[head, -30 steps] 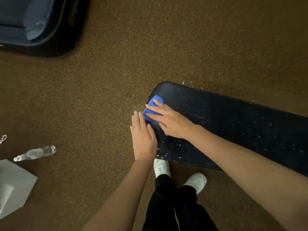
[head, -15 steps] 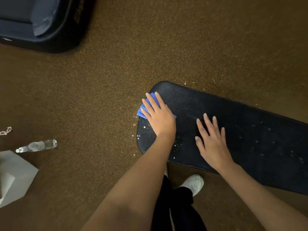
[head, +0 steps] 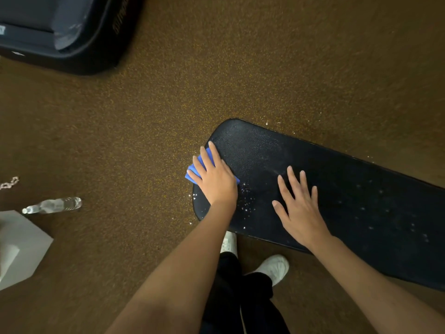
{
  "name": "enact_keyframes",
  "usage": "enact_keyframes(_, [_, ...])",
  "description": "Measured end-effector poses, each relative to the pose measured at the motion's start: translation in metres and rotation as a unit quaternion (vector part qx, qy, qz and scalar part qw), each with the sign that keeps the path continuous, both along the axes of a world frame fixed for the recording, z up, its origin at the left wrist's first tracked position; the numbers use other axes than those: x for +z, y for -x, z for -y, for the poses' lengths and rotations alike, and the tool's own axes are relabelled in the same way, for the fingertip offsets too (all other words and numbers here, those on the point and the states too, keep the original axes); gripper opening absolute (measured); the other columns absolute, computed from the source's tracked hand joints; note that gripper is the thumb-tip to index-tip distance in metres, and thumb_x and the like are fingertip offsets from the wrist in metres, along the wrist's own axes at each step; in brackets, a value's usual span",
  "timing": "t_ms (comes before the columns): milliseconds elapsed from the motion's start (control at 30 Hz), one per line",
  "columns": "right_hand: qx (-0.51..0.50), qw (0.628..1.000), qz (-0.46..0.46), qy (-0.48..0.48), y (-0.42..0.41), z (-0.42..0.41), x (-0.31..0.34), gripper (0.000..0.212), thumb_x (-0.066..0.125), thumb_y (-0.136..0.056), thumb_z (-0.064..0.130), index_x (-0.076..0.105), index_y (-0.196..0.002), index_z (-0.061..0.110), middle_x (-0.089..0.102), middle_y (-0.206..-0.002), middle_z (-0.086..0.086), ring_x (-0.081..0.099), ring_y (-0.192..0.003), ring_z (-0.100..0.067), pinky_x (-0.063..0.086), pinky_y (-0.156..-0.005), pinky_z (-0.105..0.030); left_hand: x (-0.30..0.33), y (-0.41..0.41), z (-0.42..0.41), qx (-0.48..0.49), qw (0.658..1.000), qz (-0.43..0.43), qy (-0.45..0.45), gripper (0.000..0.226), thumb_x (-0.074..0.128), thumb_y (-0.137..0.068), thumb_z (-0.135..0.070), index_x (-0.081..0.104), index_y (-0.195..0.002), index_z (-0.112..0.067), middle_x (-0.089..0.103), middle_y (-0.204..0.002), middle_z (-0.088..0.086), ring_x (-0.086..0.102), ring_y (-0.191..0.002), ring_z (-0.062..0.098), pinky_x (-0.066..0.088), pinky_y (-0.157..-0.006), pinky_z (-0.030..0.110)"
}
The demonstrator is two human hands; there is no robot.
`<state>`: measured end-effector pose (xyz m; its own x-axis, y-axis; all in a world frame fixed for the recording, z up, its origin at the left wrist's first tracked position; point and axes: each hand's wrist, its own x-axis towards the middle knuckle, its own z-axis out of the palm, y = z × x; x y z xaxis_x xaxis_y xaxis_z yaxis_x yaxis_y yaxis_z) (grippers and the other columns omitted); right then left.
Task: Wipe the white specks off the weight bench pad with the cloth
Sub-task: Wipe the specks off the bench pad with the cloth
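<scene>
Two bare hands over one black weight bench pad (head: 337, 189), which lies on a brown speckled floor (head: 216, 68) and runs from its rounded end out to the right edge of view. Left hand (head: 214, 179): palm down at the rounded end, fingers straight and close together, pressing flat on a folded blue cloth (head: 192, 173); nothing is curled round the cloth, which shows only as a blue strip beyond the fingertips and little finger and a thin edge at the thumb side, overhanging the pad's left rim. Right hand (head: 299, 210): palm down, fingers straight and spread, resting flat on bare pad, holding nothing; well apart from the cloth. White specks (head: 246, 201): a scatter on the pad between the two hands, just beside the left wrist; a few more by the pad's rim under the left hand's heel, fainter pale marks on the pad beyond the right hand's little finger, and some on the floor past the pad's far edge. Under the forearms: two white shoes (head: 274, 267) and dark trouser legs (head: 240, 297). Far to the left of the left hand: one clear plastic bottle (head: 53, 205) lying on its side, one white sheet-like object (head: 21, 247) beside it. Far beyond the fingertips, top left: one dark padded item (head: 60, 30), partly out of view.
</scene>
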<state>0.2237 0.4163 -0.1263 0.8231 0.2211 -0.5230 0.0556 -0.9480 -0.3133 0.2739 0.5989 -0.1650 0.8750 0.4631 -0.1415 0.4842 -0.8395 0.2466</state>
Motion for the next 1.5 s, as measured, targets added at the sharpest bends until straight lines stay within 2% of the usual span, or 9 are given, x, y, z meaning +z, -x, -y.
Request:
enact_keyframes(133, [0.007,1.000,-0.006,0.002,0.000,0.000,0.000,0.063,0.031,-0.097,0.042,0.002,-0.149,0.022,-0.025,-0.153,0.004,-0.027,-0.138,-0.021,-0.006,-0.112,-0.050,0.004,0.000,-0.005,0.033,0.999,0.006,0.018,0.058,0.016,-0.088,-0.027,0.030,-0.143,-0.013,0.044,-0.139,0.008,0.041,-0.126,0.032,0.032,-0.099,0.057])
enact_keyframes(267, [0.013,1.000,-0.010,0.004,0.000,0.000,0.000,0.063,0.029,-0.097,0.043,0.000,-0.149,0.022,-0.031,-0.149,0.006,-0.028,-0.138,-0.021,-0.006,-0.113,-0.051,0.005,0.035,-0.006,0.060,0.997,0.017,0.035,0.054,0.023,-0.091,-0.025,0.033,-0.140,-0.005,0.046,-0.137,0.015,0.045,-0.124,0.035,0.038,-0.098,0.053])
enact_keyframes(400, [0.018,1.000,-0.013,0.012,0.000,0.000,0.000,0.064,0.028,-0.097,0.044,0.000,-0.149,0.021,-0.032,-0.148,0.005,-0.027,-0.139,-0.023,-0.004,-0.113,-0.052,0.003,0.036,-0.014,0.033,0.997,0.018,0.061,0.048,0.037,-0.096,-0.015,0.028,-0.141,-0.001,0.039,-0.143,0.015,0.035,-0.132,0.031,0.034,-0.102,0.054])
enact_keyframes(533, [0.024,0.999,-0.010,0.021,0.000,-0.001,-0.002,0.064,0.027,-0.097,0.044,-0.001,-0.149,0.021,-0.030,-0.150,0.003,-0.026,-0.139,-0.025,-0.004,-0.113,-0.052,0.005,0.008,-0.031,-0.043,0.996,0.008,0.077,0.050,0.035,-0.098,-0.016,0.021,-0.144,-0.004,0.034,-0.145,0.011,0.028,-0.135,0.026,0.029,-0.106,0.047])
enact_keyframes(600, [0.025,0.999,-0.007,0.024,0.001,-0.001,-0.003,0.064,0.027,-0.096,0.045,0.000,-0.149,0.020,-0.028,-0.152,0.002,-0.025,-0.140,-0.026,-0.004,-0.112,-0.053,0.007,0.005,-0.031,-0.025,0.996,0.017,0.082,0.049,0.035,-0.098,-0.016,0.022,-0.144,-0.004,0.034,-0.146,0.012,0.029,-0.134,0.027,0.029,-0.104,0.045])
enact_keyframes(733, [0.022,1.000,-0.004,0.018,0.001,0.000,-0.002,0.064,0.028,-0.096,0.044,0.002,-0.150,0.020,-0.025,-0.154,0.001,-0.024,-0.140,-0.026,-0.004,-0.112,-0.053,0.006,0.037,-0.017,0.064,0.995,0.026,0.068,0.048,0.035,-0.098,-0.016,0.025,-0.143,-0.005,0.033,-0.146,0.013,0.033,-0.133,0.030,0.035,-0.098,0.049])
enact_keyframes(933, [0.018,1.000,-0.003,0.014,0.001,-0.002,0.000,0.064,0.030,-0.097,0.043,0.001,-0.150,0.020,-0.029,-0.149,0.004,-0.026,-0.139,-0.025,-0.006,-0.112,-0.052,0.003,0.089,-0.001,0.057,0.995,0.041,0.072,0.050,0.025,-0.094,-0.023,0.034,-0.139,-0.002,0.037,-0.144,0.018,0.038,-0.130,0.035,0.038,-0.099,0.051])
enact_keyframes(1200, [0.021,1.000,0.006,0.002,0.002,0.001,-0.001,0.064,0.030,-0.097,0.043,0.004,-0.150,0.020,-0.020,-0.156,0.000,-0.023,-0.140,-0.024,-0.005,-0.112,-0.052,-0.003,0.059,-0.018,0.061,0.992,0.062,0.088,0.048,0.029,-0.098,-0.019,0.027,-0.143,-0.003,0.030,-0.148,0.016,0.030,-0.135,0.032,0.031,-0.106,0.048])
enact_keyframes(1500, [0.021,1.000,0.015,-0.007,0.004,0.004,-0.005,0.064,0.030,-0.096,0.043,0.004,-0.150,0.020,-0.019,-0.156,0.002,-0.024,-0.140,-0.021,-0.005,-0.113,-0.051,-0.001,0.123,0.047,-0.073,0.995,0.035,0.062,0.049,0.029,-0.092,-0.019,0.030,-0.139,-0.005,0.038,-0.145,0.015,0.031,-0.135,0.028,0.029,-0.106,0.050])
